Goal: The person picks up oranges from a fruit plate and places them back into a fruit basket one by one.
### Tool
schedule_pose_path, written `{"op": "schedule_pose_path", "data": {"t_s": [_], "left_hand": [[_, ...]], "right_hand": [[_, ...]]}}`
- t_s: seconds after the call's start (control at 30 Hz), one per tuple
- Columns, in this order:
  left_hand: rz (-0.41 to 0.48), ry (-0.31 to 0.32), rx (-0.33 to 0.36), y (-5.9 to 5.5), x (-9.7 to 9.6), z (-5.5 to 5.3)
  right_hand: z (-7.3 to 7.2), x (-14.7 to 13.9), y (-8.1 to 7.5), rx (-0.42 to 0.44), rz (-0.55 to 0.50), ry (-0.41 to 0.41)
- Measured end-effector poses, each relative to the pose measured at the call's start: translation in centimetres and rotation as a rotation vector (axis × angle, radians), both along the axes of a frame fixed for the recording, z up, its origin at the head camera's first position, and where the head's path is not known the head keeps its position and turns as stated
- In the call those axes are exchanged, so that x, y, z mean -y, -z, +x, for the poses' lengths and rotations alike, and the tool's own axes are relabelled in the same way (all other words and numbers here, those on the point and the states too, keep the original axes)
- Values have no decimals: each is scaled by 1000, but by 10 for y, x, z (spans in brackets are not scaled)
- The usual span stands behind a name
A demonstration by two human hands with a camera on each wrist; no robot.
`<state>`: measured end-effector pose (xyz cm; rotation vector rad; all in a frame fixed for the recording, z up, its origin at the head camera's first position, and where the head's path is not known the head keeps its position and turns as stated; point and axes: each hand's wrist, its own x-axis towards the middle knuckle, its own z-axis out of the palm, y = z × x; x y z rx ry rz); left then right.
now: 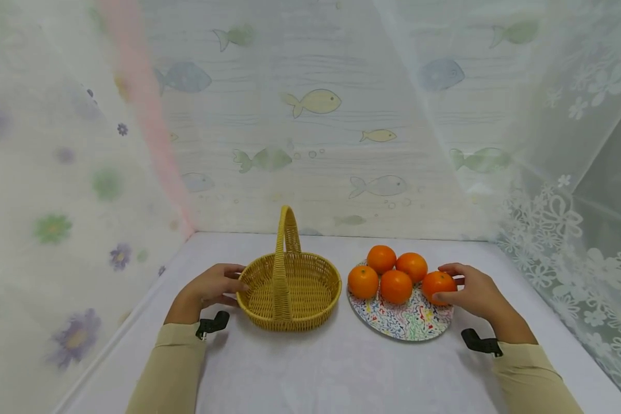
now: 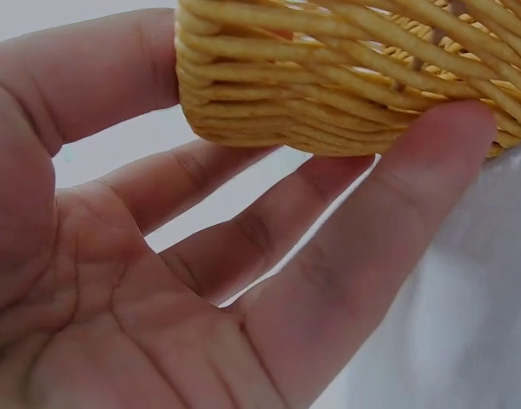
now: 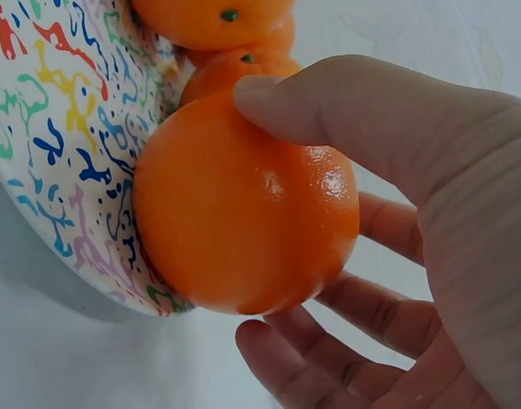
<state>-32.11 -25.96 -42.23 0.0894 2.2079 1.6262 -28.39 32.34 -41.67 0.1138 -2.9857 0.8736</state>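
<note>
A yellow woven basket (image 1: 310, 287) with a tall arched handle (image 1: 280, 264) stands upright on the table. My left hand (image 1: 209, 290) holds its left side, the thumb lapping over the rim. In the left wrist view, fingertips touch the basket's wicker wall (image 2: 328, 85). To the right lies a round plate (image 1: 411, 322) with a multicoloured squiggle pattern, bearing several oranges. My right hand (image 1: 473, 290) grips the rightmost orange (image 1: 439, 286), which sits at the plate's edge. The right wrist view shows the thumb on top of this orange (image 3: 243, 204) and the other fingers around its far side.
The other oranges (image 1: 395, 286) sit close together on the back and left of the plate. A white cloth covers the table (image 1: 315, 368). A fish-print curtain (image 1: 310, 132) hangs behind, a floral curtain (image 1: 72, 230) at left and a lace curtain (image 1: 574, 241) at right.
</note>
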Motion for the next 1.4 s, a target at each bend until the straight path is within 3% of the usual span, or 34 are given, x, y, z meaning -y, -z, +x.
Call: {"op": "schedule_pose_path", "data": {"t_s": [0.23,0.4,0.63,0.8,0.93,1.4], "left_hand": [[28,-30,31,3,0,-2],[29,-16,26,3,2,-2],[46,2,36,4,3,-4],[52,-23,43,3,3,-5],[62,1,47,4,3,-6],[77,4,45,6,4,-7]], "right_hand": [[-1,-2,2,21,-8,7],[0,-3,0,5,-10,5],[4,0,-9,-3,13,5],[6,0,-17,-20,27,-5],[7,0,-23,-35,34,-12],[14,12,-40,-109,5,-38]]}}
